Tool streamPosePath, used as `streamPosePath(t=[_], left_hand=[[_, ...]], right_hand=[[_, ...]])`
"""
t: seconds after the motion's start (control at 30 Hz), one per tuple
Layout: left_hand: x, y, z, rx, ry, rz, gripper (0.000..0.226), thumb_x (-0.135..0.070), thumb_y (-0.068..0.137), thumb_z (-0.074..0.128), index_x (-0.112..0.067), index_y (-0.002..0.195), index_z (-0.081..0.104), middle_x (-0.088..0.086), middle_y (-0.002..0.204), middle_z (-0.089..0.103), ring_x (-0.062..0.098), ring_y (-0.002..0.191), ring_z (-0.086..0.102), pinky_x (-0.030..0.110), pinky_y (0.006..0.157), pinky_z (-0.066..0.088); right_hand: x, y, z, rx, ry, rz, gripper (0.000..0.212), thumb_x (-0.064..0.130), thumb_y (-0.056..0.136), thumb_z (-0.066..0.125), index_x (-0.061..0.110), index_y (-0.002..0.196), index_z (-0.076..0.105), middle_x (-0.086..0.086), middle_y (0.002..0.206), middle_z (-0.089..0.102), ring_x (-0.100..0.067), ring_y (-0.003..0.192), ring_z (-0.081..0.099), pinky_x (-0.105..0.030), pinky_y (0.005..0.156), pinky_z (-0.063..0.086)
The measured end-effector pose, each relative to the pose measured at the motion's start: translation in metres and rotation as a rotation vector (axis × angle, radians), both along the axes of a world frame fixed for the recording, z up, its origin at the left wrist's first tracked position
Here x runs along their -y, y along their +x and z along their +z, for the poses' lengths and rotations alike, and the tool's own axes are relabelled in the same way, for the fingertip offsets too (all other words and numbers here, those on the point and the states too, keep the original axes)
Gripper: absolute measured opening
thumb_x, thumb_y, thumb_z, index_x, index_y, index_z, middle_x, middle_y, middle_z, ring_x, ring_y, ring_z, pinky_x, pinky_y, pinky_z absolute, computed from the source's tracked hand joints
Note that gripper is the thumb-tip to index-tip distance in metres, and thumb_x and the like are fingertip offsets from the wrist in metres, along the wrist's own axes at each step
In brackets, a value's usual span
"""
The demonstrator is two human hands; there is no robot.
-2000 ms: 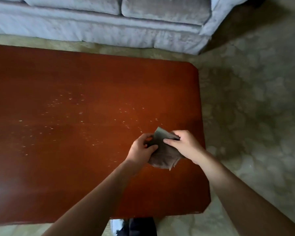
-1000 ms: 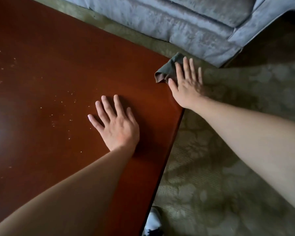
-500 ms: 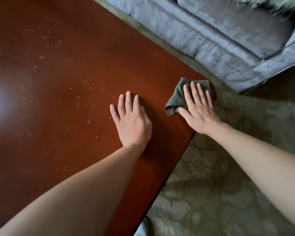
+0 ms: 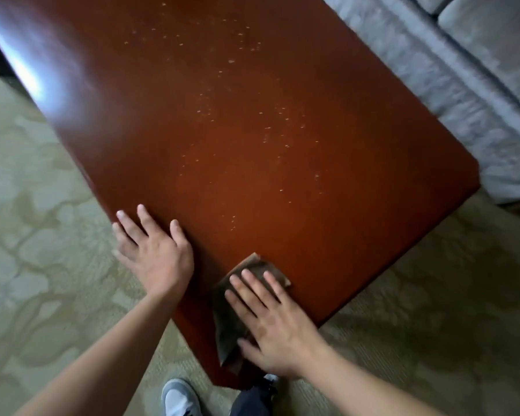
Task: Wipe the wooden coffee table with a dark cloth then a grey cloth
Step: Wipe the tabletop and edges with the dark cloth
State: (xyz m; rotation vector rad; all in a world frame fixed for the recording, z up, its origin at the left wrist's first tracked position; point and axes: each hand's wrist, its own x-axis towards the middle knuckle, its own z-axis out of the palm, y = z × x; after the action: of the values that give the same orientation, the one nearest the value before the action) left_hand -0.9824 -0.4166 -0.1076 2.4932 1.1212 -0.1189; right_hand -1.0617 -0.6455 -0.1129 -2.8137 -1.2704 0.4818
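Pressed dark cloth [image 4: 227,322] flat under straight fingers of right hand [image 4: 270,322], nothing clenched, on near corner of wooden coffee table [image 4: 252,151], with its tail hanging off the edge beside the thumb; rested left hand [image 4: 156,253] flat and empty just left of it. Risked, likely, dragging cloth off that edge or flicking crumbs [image 4: 282,112] beyond the fingertips onto carpet [image 4: 42,235]. Found no readable brand, label or writing.

The wooden coffee table [image 4: 342,205] bears scattered pale crumbs [image 4: 231,61] and a dark cloth [image 4: 228,331].
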Motion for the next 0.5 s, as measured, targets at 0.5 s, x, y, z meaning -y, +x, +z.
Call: streamPosePath(t=[0.5], left_hand=[[-0.043, -0.006, 0.013, 0.137, -0.528, 0.316, 0.074, -0.048, 0.109, 0.035, -0.031, 0.164, -0.012, 0.006, 0.172, 0.010, 0.041, 0.140, 0.046, 0.051, 0.110, 0.039]], right_hand=[[-0.028, 0.019, 0.004, 0.042, -0.144, -0.418, 0.085, 0.064, 0.103, 0.020, 0.007, 0.166, 0.009, -0.021, 0.173, 0.001, -0.040, 0.161, 0.001, -0.060, 0.128, 0.008]])
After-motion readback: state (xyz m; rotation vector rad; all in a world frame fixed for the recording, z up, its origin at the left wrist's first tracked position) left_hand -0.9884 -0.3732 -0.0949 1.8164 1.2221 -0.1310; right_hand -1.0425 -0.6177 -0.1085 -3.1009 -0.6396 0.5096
